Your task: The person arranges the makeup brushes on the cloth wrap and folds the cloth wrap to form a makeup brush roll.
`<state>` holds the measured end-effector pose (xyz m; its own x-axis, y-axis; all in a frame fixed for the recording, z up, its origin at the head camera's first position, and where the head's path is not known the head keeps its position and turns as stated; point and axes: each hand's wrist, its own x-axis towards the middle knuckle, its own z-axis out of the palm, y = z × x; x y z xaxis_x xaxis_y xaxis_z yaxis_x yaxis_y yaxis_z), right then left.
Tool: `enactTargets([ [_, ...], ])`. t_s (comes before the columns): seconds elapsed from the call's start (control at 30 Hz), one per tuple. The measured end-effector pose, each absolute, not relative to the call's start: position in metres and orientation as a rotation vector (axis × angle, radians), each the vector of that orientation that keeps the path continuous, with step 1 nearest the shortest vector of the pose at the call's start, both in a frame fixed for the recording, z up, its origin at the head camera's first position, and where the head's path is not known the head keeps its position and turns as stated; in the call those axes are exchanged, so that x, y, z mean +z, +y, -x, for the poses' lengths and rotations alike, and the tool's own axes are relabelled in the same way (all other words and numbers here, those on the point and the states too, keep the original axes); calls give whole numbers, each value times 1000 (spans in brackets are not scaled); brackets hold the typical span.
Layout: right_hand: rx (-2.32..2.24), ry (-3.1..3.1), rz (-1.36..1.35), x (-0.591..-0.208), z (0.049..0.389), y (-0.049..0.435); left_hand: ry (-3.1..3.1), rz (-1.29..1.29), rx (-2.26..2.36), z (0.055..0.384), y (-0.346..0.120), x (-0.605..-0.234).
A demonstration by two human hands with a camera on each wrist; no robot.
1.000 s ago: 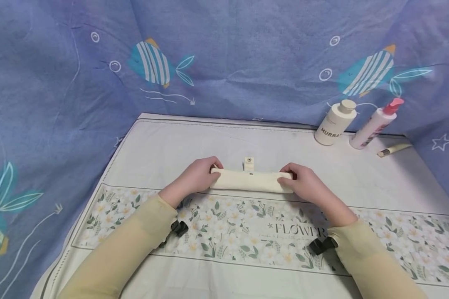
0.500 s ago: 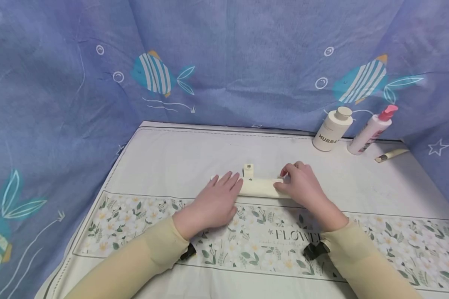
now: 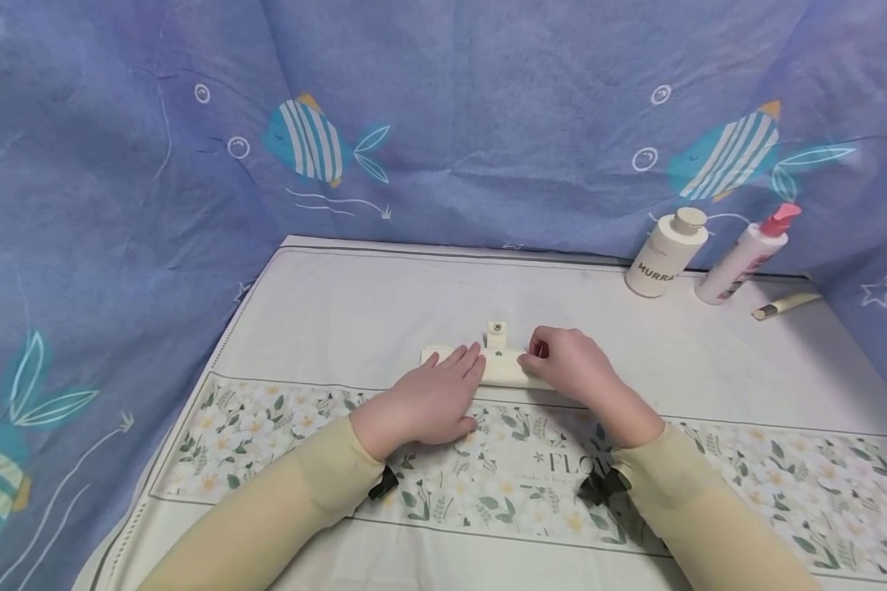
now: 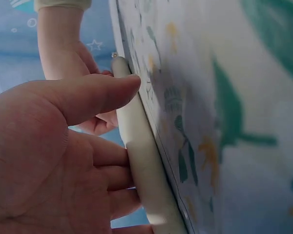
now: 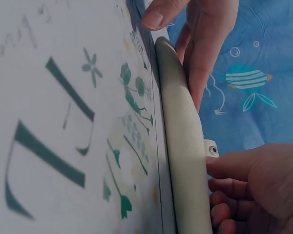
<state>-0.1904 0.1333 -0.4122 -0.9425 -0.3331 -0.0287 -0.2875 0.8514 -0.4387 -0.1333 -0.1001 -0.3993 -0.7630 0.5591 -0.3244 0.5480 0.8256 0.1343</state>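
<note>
A cream, leather-like roll-up case (image 3: 506, 375) lies lengthwise in front of me. A short snap strap (image 3: 497, 332) sticks out from its far side, with a metal snap stud in its end. My left hand (image 3: 421, 402) rests flat on the case's left part, fingers straight and spread. At the far edge, right of the strap, the curled fingers and thumb of my right hand (image 3: 576, 365) hold the case. The right wrist view shows that thumb touching the roll (image 5: 185, 161) beside the strap (image 5: 211, 148). The case's right end is hidden by my hand in the head view.
At the back right stand a white bottle marked MURRA (image 3: 665, 254) and a pump bottle with a pink top (image 3: 742, 258). Beside them lies a slim cream object with a dark end (image 3: 783, 306). A blue fish-print cloth (image 3: 451, 123) hangs behind the table.
My left hand has gone from gripping the case's left end to lying flat on it. The right hand has slid left along the case, closer to the strap.
</note>
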Motion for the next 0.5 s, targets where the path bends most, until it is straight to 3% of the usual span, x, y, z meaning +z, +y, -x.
enactTargets([
  [0.5,-820,2787,528,-412,204,127,2659,-867,65,135,-103,-398],
])
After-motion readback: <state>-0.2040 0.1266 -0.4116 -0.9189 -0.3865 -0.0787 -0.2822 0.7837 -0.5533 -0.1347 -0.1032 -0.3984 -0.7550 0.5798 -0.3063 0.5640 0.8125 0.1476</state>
